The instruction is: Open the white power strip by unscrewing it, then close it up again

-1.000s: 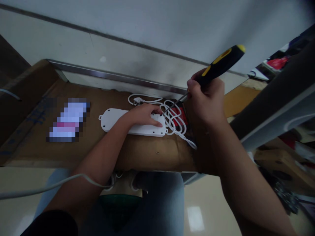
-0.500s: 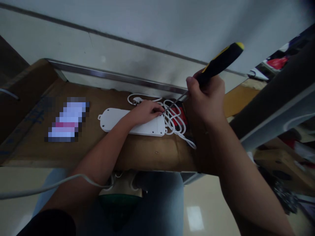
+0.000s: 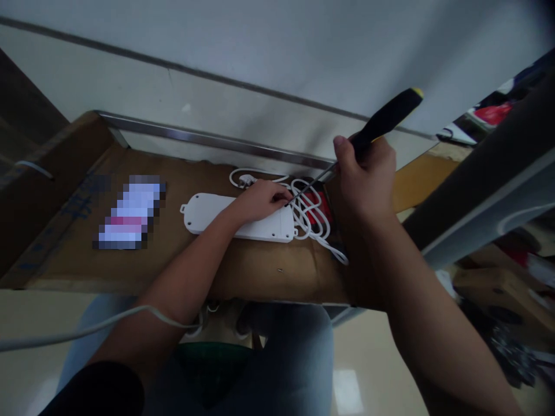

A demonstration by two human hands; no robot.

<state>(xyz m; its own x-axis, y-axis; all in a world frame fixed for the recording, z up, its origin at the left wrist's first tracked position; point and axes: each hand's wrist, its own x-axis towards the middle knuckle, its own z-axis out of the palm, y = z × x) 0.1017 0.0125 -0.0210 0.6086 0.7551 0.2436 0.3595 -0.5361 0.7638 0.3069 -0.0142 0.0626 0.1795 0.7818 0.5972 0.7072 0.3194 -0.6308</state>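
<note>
A white power strip (image 3: pixel 212 212) lies with its screw-holed underside up on the cardboard. My right hand (image 3: pixel 366 173) is wrapped round the black-and-yellow handle of a screwdriver (image 3: pixel 388 118). Its thin shaft slants down to the strip's far right corner. Across the strip rests my left hand (image 3: pixel 262 202), thumb and fingers pinched together beside the screwdriver's tip; whatever they may hold is too small to make out. A white cable (image 3: pixel 318 222) lies coiled at the strip's right end, and its plug (image 3: pixel 247 180) sits behind my left hand. In front of the strip lies a small screw (image 3: pixel 280 270).
A phone with a blurred screen (image 3: pixel 132 215) lies on the left of the cardboard tray (image 3: pixel 169 266). Something red (image 3: pixel 311 208) sits under the coiled cable. Behind the tray runs a metal strip (image 3: pixel 208 136) along a pale panel. A loose white cord (image 3: pixel 87 334) crosses my left forearm.
The view has shifted slightly, so the tray and phone appear farther right. The screwdriver's handle has tilted a little lower and turned in my right hand. My left hand stays at its tip.
</note>
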